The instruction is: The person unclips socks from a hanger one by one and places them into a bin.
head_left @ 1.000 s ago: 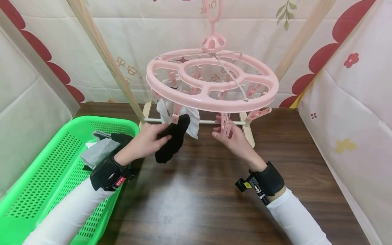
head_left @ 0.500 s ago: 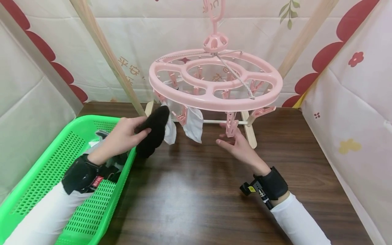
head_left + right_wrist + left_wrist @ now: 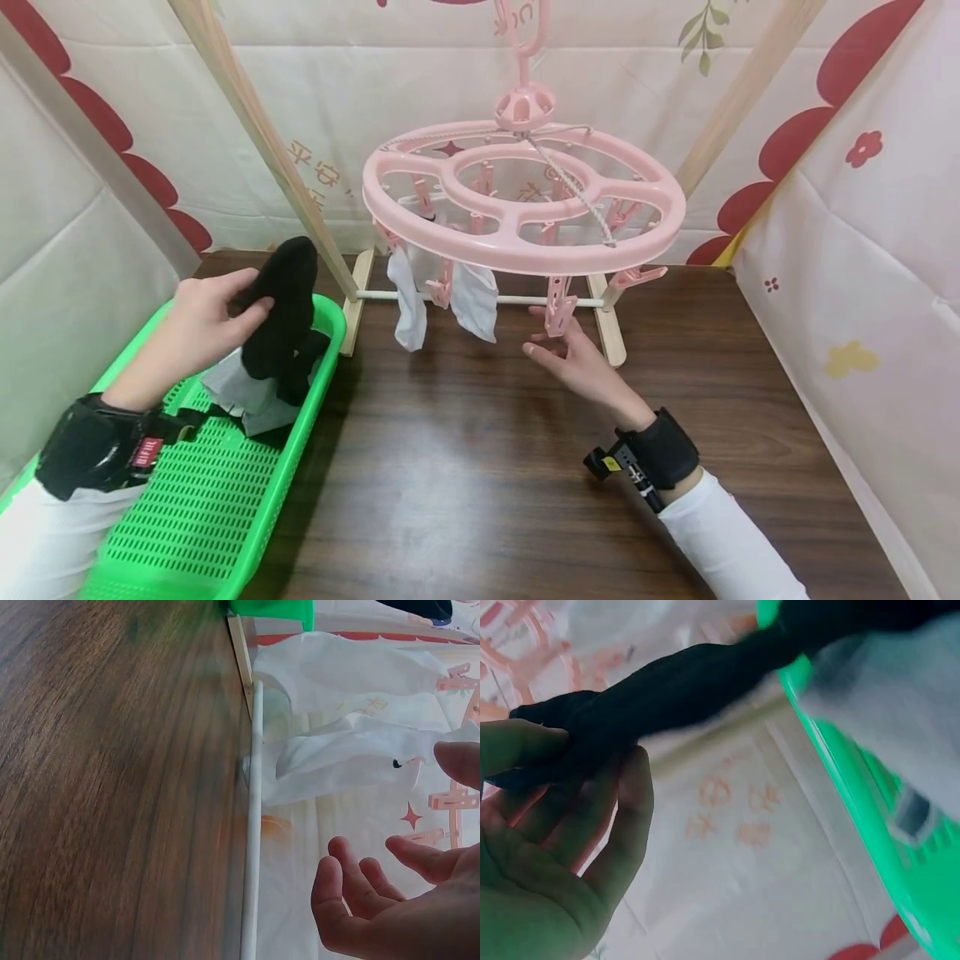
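My left hand (image 3: 198, 329) pinches a black sock (image 3: 281, 308) near its upper part. The sock dangles over the far end of the green basket (image 3: 318, 400), and in the left wrist view it stretches away from my thumb and fingers as a dark band (image 3: 682, 686). My right hand (image 3: 577, 367) stays under the front of the pink round drying hanger (image 3: 495, 248), its fingers loosely bent and holding nothing. A pink clothespin (image 3: 559, 308) hangs right at those fingers. White socks (image 3: 475, 307) hang from clothespins on the hanger's left side.
Grey cloth (image 3: 243, 387) and dark pieces lie in the basket. A wooden stand with a white crossbar (image 3: 513, 299) and slanted posts (image 3: 262, 150) is behind the hanger. Printed fabric walls surround the brown wooden table (image 3: 450, 467).
My left hand has carried the black sock left, from beside the hanger's front clothespin to above the basket. My right hand has hardly moved.
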{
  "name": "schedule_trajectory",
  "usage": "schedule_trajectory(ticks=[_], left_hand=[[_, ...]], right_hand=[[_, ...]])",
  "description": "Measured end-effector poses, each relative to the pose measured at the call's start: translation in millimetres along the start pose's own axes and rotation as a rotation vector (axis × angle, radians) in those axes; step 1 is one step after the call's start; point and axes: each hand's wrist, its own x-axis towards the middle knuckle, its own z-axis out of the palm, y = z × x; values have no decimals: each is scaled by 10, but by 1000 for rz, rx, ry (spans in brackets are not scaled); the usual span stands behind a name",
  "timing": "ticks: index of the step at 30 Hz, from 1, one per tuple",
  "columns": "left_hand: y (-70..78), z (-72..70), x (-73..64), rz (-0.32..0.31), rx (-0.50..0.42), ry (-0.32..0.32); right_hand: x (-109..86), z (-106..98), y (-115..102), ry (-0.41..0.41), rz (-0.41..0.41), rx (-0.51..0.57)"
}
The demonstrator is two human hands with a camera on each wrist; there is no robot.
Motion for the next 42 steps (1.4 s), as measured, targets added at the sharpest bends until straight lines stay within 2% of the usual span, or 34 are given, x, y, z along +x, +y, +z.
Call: schedule_trajectory(ticks=[2,4,9,11,13,18,22,25,29,31,32,38,42], left_hand=[[-53,-56,-35,-16,18,-15],[-102,-106,-86,-53,43,-65],[-232,-145,-232,-152,62,-273],[-275,-127,-264,-163,53,-337],[-299,-99,-279,-159,49,-375],[-247,-7,-247,-100,44,-338],[-138,116,-187,-52,13,-305],[-39,208,-143,-40,-23,-294],[98,301,-84,-37,-79,-273],[162,339,-59,-32,-98,-249],[193,355,-47,-28,-105,-235],[328,466,4,4,-122,-202],[388,526,37,5,-134,-220]], right_hand=[[-4,2,3,2,2,2],[-5,5,1,11,5,8],[8,23,-37,28,18,39],[22,34,-68,27,20,53],[54,47,-108,22,10,64],[191,84,-272,26,-112,14],[305,160,-423,108,-232,-20],[382,234,-497,189,-341,-5],[445,302,-631,252,-493,96],[494,326,-693,291,-551,97],[524,336,-725,318,-573,76],[717,399,-867,562,-707,-218],[772,449,-919,661,-729,-319]])
